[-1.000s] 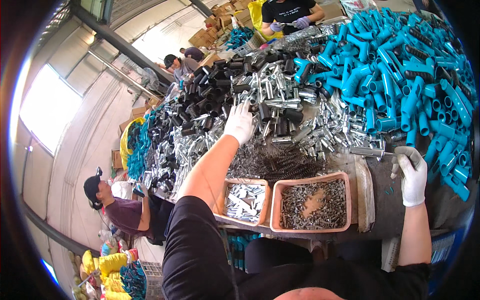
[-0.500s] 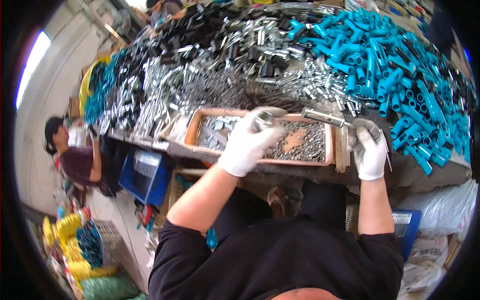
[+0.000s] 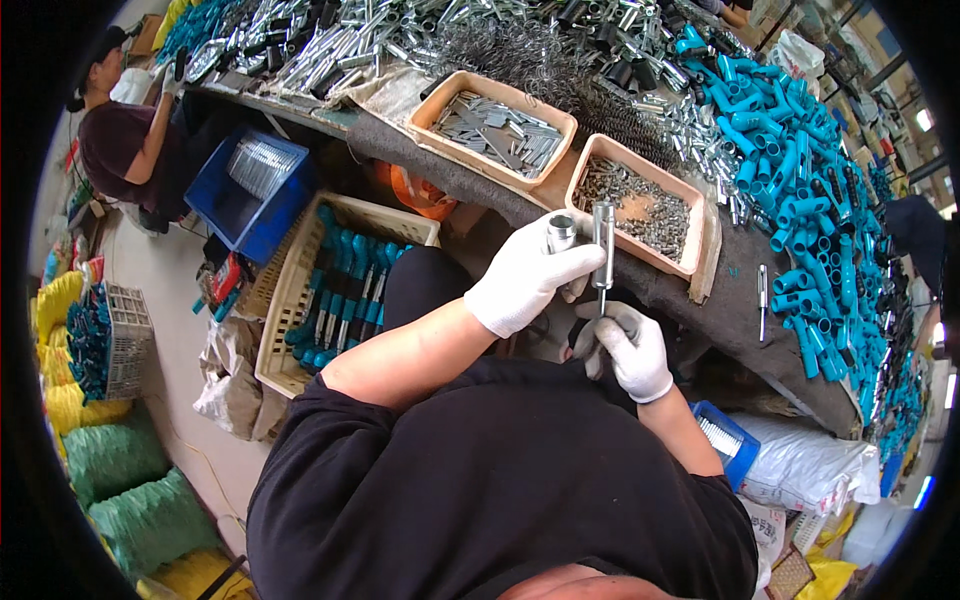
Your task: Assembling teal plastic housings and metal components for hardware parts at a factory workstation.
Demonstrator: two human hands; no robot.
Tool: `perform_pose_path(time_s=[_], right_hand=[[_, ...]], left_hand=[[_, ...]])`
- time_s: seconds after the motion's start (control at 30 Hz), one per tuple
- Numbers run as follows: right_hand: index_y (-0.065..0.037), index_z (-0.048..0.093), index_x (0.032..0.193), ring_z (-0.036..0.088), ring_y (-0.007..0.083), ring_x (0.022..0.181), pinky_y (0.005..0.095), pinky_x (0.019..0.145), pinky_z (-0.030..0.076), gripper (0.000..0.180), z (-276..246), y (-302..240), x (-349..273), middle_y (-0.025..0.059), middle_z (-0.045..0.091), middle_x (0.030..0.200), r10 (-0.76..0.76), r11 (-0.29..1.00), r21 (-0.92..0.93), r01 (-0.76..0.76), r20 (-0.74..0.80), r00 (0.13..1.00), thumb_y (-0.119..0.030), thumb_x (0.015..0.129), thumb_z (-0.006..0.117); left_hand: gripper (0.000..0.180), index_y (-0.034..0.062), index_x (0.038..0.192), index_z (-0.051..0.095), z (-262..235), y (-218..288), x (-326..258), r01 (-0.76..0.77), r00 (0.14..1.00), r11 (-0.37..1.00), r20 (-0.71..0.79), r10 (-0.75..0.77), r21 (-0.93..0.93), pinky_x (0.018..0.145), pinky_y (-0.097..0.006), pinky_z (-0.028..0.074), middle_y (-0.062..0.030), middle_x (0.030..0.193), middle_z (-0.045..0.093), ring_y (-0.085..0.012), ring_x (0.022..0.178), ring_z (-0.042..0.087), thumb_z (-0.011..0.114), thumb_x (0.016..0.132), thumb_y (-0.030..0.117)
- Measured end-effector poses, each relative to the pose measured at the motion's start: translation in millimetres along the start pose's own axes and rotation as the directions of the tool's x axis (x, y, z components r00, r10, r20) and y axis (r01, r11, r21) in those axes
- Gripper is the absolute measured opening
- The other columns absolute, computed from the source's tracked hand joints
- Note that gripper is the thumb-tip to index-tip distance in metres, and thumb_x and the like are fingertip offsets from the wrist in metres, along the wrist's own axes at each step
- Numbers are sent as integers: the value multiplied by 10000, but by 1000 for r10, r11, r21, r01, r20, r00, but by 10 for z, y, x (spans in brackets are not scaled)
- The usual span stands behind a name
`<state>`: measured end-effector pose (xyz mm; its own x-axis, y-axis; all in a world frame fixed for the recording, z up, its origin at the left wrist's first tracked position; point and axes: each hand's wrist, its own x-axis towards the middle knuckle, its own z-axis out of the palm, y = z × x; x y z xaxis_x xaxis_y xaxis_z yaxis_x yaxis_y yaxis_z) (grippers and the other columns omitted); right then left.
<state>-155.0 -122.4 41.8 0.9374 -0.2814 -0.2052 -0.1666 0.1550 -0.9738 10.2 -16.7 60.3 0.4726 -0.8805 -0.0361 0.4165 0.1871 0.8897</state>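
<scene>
Both my hands wear white gloves and meet in front of the bench edge. My left hand (image 3: 515, 280) is closed around a short shiny metal sleeve (image 3: 562, 232), its open end facing up. My left thumb also touches a slotted metal tube (image 3: 603, 225), which stands upright with a thin rod (image 3: 602, 300) coming out below. The fingers of my right hand (image 3: 636, 355) pinch that rod from underneath. Just beyond my hands is a tray of small metal parts (image 3: 632, 246). Another tray, of flat metal pieces (image 3: 465, 152), sits to its left.
Teal plastic handles (image 3: 800, 215) are heaped at the right, near a lone metal rod piece (image 3: 763, 300). Springs (image 3: 510, 60) and metal tubes cover the far bench. At left are a cream crate (image 3: 275, 345) of teal-handled pieces, a blue bin (image 3: 225, 215) and a co-worker (image 3: 125, 140).
My view has turned and dropped. My hands have come together in front of the trays, bringing the tube on its rod beside the sleeve. A rod piece formerly near my right hand lies on the bench.
</scene>
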Motion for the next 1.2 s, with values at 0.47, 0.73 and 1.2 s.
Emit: perform_pose_path(time_s=[0.47, 0.73, 1.2], right_hand=[[6, 591, 1094, 451, 51, 511, 190, 498, 377, 235, 132, -79, -56, 21, 579, 686, 163, 974, -163, -159, 10, 987, -113, 955, 444], [-6, 581, 1085, 451, 60, 510, 204, 487, 375, 266, -12, -80, 60, 14, 571, 684, 116, 979, 142, -145, 190, 975, -226, 980, 475], [-37, 662, 929, 660, 263, 686, 344, 655, 517, 204, -48, 91, 336, 162, 657, 794, -433, 732, -547, 405, 86, 897, -223, 848, 685]], left_hand=[[293, 55, 1209, 493, -436, 41, 102, -136, 991, 806, -87, 105, -576, 967, -459, 452, -125, 1045, 597, -313, 1107, 564, 441, 994, 247], [334, 62, 1143, 437, -176, -96, -53, 153, 940, 988, 306, -153, 23, 754, -306, 491, -130, 1034, 613, -231, 982, 627, 540, 951, 315], [502, 4, 1347, 344, 97, -320, 24, 228, 974, 925, 62, -219, -303, 870, -349, 463, -86, 808, 557, -231, 914, 569, 463, 933, 262]])
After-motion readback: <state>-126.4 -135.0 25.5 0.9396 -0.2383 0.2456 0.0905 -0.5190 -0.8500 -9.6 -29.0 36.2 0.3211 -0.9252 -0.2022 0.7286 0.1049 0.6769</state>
